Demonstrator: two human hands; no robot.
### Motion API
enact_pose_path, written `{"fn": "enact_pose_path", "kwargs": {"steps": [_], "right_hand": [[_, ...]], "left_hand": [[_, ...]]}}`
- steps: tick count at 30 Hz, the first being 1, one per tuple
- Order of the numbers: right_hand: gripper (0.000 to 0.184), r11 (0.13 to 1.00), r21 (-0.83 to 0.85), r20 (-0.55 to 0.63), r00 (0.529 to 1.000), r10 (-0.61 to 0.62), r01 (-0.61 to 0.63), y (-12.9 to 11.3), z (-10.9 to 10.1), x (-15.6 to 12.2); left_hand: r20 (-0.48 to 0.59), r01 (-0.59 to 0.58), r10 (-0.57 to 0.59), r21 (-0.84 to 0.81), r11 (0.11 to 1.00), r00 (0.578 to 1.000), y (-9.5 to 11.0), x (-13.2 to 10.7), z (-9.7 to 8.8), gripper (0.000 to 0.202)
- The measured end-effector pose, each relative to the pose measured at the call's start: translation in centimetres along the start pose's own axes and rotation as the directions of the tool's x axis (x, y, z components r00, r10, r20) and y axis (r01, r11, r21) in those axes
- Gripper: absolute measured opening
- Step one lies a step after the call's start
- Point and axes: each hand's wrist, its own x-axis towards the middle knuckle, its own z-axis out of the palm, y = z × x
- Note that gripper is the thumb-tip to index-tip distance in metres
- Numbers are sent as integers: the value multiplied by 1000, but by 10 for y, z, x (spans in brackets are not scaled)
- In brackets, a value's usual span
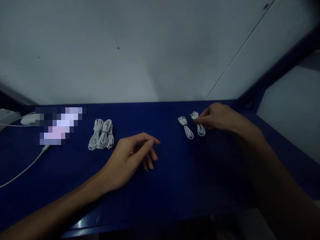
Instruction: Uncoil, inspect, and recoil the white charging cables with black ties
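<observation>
Two small coiled white cables lie side by side on the blue table at the right. My right hand reaches to the right-hand coil and pinches its top end between thumb and fingertips. The other small coil lies free just left of it. My left hand rests mid-table with its fingers loosely curled and apart, holding nothing. A larger bundle of white cables, tied at the middle, lies to the left of my left hand.
A loose white cable trails across the table's left side. A white object and a blurred-out patch sit at the far left. A pale wall rises behind the table, and a dark blue frame post slants up at the right.
</observation>
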Motion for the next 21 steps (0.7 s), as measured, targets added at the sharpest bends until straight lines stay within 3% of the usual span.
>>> {"fn": "enact_pose_path", "kwargs": {"steps": [3,5,11,21], "right_hand": [[14,991,-17,186,973,137,-136,-4,0,4],[10,990,-21,195,971,140,-138,-8,0,5],[23,996,22,192,978,84,-90,-10,5,2],[16,987,130,193,979,68,-95,-10,7,0]], "left_hand": [[1,4,-4,5,1000,1000,0,-1,0,35],[0,3,-3,10,1000,1000,0,-1,1,35],[-5,7,-7,6,1000,1000,3,0,3,35],[-28,-26,28,93,995,999,6,-3,6,34]]}}
